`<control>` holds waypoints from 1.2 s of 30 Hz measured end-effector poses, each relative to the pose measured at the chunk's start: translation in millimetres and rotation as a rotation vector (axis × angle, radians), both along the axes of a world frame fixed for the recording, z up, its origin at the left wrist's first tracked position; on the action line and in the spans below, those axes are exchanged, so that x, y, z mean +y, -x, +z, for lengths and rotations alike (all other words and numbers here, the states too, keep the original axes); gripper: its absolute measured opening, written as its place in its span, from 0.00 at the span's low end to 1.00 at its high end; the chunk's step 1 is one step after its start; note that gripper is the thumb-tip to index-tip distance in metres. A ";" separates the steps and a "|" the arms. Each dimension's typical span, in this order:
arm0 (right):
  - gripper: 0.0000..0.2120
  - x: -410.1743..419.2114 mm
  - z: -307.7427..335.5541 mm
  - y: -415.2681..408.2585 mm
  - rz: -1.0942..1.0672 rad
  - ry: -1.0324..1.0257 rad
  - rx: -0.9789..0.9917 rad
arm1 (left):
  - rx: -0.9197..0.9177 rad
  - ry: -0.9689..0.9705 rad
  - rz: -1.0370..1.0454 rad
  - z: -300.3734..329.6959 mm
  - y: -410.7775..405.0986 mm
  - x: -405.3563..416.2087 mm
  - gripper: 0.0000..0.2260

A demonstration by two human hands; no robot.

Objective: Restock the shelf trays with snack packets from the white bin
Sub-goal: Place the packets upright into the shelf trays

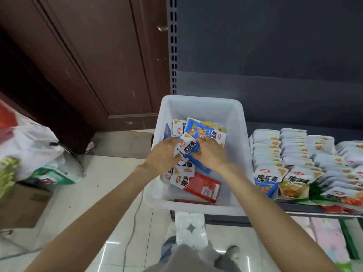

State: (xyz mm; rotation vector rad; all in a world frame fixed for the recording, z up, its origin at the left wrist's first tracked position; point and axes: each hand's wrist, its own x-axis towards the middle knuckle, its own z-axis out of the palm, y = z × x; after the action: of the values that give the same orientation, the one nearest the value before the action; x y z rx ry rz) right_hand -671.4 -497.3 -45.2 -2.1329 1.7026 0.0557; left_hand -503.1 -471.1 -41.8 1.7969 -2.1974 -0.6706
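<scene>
The white bin (198,207) sits at the left end of the shelf, holding several loose snack packets and a red packet (203,186) near its front. My left hand (163,154) and my right hand (211,153) are both inside the bin. Between them they grip a small bunch of blue-and-white snack packets (189,149), the left hand on its left edge, the right hand on its right edge. More blue packets (198,128) lie behind the hands.
To the right of the bin, shelf trays (290,197) hold upright rows of blue, yellow and green packets (284,160). Plastic bags (39,152) and a cardboard box (21,205) stand on the floor at left. A brown wooden door is behind.
</scene>
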 end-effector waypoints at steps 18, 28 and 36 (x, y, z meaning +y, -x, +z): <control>0.06 31.4 43.9 39.1 -0.535 -0.014 -1.105 | 1.033 -0.210 0.214 7.2 46.9 1.9 0.11; 0.25 123.5 107.9 174.1 -0.578 0.281 -1.103 | 0.580 0.208 -0.377 47.3 149.4 33.7 0.07; 0.07 142.2 75.9 208.0 -0.443 0.477 -0.609 | 0.274 0.316 -0.492 15.3 192.7 26.6 0.09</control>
State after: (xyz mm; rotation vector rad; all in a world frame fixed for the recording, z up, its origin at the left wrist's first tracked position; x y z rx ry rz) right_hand -879.4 -355.0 30.8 -1.7193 1.8505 -1.1003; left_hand -695.8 -444.5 -26.5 0.9590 -2.3951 -0.5727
